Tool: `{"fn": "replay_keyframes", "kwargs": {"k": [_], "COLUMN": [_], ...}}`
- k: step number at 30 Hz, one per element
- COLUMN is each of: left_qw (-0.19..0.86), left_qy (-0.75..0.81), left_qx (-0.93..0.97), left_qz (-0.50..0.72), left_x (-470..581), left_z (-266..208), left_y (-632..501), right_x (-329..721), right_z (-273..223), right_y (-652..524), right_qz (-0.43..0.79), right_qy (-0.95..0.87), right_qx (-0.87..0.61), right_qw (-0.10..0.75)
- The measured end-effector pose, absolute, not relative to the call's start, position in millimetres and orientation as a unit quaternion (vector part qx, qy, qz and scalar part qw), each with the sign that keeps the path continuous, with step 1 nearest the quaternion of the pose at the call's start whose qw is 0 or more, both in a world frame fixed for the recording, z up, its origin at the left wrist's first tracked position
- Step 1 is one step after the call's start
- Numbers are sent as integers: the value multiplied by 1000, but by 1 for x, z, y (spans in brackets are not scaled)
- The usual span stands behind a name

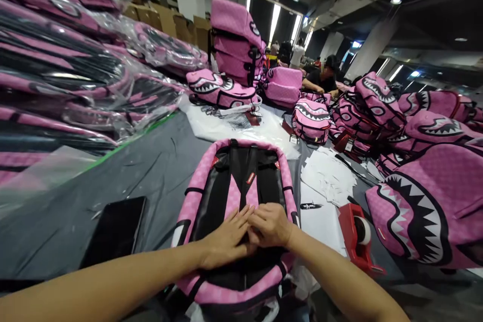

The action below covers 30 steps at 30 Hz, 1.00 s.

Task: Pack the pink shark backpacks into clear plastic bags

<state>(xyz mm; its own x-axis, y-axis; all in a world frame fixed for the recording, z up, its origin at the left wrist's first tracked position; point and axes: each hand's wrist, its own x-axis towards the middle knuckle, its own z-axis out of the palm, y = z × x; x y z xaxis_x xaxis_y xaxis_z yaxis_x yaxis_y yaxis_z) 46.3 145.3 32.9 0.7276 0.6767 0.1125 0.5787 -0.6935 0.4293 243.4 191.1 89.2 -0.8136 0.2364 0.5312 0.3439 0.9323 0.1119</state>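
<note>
A pink and black backpack (233, 191) lies in front of me with its strap side up. Its black shoulder straps run along the back panel, and a small red label sits between them. My left hand (224, 241) rests flat across the middle of the back panel, fingers stretched out. Against its fingertips, my right hand (269, 224) is closed, its fingers curled in over the panel. Whatever those fingers may hold is hidden. Clear plastic shows under the backpack's near end.
Plastic-wrapped backpacks (56, 55) are piled at left, near a black phone (115, 229). To the right are a red tape dispenser (352, 236), paper slips (328, 176), a pen (311, 206) and a shark-mouth backpack (445, 196). Stacked pink bags (234, 35) and another person (320, 80) are farther back.
</note>
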Motion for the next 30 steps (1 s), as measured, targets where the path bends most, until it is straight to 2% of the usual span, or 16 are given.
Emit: {"fn": "replay_keyframes", "kwargs": {"k": [4, 8, 10, 14, 18, 20, 24, 30], "left_qw": [90, 47, 42, 77, 12, -24, -31, -128], "left_qy": [333, 345, 341, 332, 547, 594, 573, 553], "left_qx": [916, 914, 916, 915, 794, 763, 783, 778], "left_qz": [206, 210, 208, 215, 264, 254, 241, 270], "left_x": [46, 47, 45, 37, 34, 34, 36, 33], "left_z": [25, 25, 29, 45, 60, 56, 26, 7], "left_y": [131, 113, 102, 115, 195, 232, 261, 252], "right_x": [226, 204, 201, 205, 206, 206, 212, 203], "right_z": [117, 96, 74, 53, 91, 121, 162, 148], "right_y": [240, 267, 257, 217, 224, 257, 357, 499], "right_qz": [-82, -13, 12, 10, 22, 26, -8, -21], "right_qy": [-891, -839, -837, -850, -865, -860, -828, -800], "right_qx": [-365, -521, -531, -512, -501, -509, -560, -599], "right_qw": [257, 158, 128, 121, 29, 2, 19, -12]}}
